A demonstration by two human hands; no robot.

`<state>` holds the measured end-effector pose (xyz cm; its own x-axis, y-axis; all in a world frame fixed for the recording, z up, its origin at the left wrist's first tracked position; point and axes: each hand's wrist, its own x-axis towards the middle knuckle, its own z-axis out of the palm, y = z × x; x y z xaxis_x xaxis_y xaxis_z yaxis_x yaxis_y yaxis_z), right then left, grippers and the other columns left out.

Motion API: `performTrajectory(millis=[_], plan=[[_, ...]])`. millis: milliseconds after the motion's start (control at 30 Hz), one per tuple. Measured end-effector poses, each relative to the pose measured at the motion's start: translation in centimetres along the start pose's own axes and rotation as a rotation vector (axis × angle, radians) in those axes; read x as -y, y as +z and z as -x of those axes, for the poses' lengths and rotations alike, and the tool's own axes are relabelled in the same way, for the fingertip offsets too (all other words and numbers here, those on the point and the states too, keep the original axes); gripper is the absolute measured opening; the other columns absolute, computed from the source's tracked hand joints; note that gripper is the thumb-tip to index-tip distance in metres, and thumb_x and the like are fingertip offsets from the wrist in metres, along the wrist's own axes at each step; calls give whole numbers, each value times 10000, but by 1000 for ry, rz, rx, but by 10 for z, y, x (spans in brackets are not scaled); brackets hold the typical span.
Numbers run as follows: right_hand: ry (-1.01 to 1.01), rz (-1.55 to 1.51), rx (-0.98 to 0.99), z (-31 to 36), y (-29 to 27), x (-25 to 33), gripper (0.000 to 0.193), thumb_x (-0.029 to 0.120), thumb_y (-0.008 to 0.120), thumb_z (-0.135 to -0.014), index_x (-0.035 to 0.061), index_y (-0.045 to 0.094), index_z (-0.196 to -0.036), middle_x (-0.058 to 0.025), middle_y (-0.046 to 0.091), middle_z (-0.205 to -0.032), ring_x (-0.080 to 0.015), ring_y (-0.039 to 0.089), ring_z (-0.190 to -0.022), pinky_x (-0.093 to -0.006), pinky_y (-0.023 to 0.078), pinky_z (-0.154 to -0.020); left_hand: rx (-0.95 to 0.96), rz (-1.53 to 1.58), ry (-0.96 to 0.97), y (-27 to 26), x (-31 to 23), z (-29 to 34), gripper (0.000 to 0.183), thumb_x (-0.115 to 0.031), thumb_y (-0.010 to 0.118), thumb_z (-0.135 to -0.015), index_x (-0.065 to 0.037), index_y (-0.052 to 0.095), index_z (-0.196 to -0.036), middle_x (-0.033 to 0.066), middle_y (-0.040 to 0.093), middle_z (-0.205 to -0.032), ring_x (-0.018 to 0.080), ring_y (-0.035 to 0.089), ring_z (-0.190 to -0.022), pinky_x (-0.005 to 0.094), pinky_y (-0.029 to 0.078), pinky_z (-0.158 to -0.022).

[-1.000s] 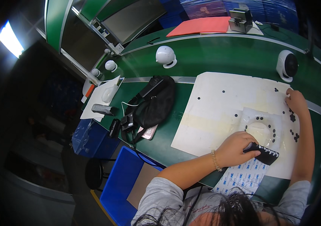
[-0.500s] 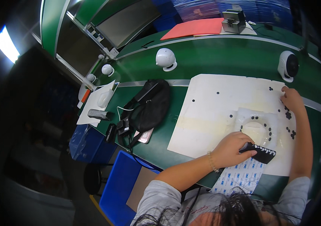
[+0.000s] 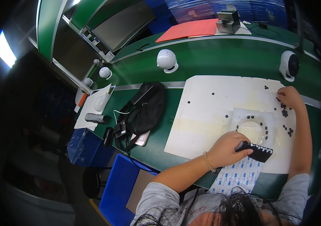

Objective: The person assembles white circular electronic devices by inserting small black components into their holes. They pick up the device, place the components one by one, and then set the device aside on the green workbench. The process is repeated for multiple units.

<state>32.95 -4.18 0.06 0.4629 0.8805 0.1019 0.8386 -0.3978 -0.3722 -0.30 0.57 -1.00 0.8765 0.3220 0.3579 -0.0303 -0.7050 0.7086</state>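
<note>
My left hand (image 3: 226, 148) grips a black strip-like piece (image 3: 260, 151) with a row of white spots along its upper edge. It rests over the near side of a large white sheet (image 3: 201, 124). At the sheet's far right, my right hand (image 3: 290, 97) has its fingertips pinched down among small black round pads (image 3: 284, 113); what is between them is hidden. A translucent square piece (image 3: 239, 116) lies on the sheet, with several black pads in a ring on it. Below my left hand is a white backing sheet with blue print (image 3: 235, 177).
White rounded cameras (image 3: 166, 60) stand along the back, one with a black front (image 3: 290, 66) at right. A black bag (image 3: 149, 109) lies left of the sheet, beside a phone (image 3: 141, 138). Blue bin (image 3: 119, 188) stands below the table's near edge. Metal box (image 3: 228, 22) sits on the shelf.
My right hand has moved slightly nearer along the sheet's right side, closer to the cluster of black pads. My left hand keeps its hold on the black piece. The whole view has shifted a little.
</note>
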Motion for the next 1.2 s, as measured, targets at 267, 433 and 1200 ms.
performTrajectory(millis=[267, 433, 1200], plan=[[60, -40, -1, 3, -1, 3, 325, 120, 618, -701, -29, 620, -990, -151, 644, -739, -258, 608, -610, -339, 488, -632, 22, -15, -37, -2, -2, -1, 286, -263, 663, -760, -23, 627, -911, 121, 620, -896, 273, 570, -836, 333, 443, -757], [98, -33, 2, 3, -3, 6, 349, 131, 622, -704, -41, 607, -1008, -163, 646, -777, -274, 619, -657, -348, 492, -669, 20, -13, -33, -3, -2, -1, 282, -259, 669, -755, -25, 630, -908, 120, 620, -890, 270, 569, -837, 330, 444, -752], [-441, -467, 493, 42, -31, 95, 494, 335, 659, -767, 49, 529, -1148, -137, 589, -1091, -246, 596, -925, -339, 473, -776, -359, 795, -609, -24, 7, -9, 214, -181, 618, -842, 15, 603, -930, 38, 625, -827, 81, 564, -696, 218, 460, -618]])
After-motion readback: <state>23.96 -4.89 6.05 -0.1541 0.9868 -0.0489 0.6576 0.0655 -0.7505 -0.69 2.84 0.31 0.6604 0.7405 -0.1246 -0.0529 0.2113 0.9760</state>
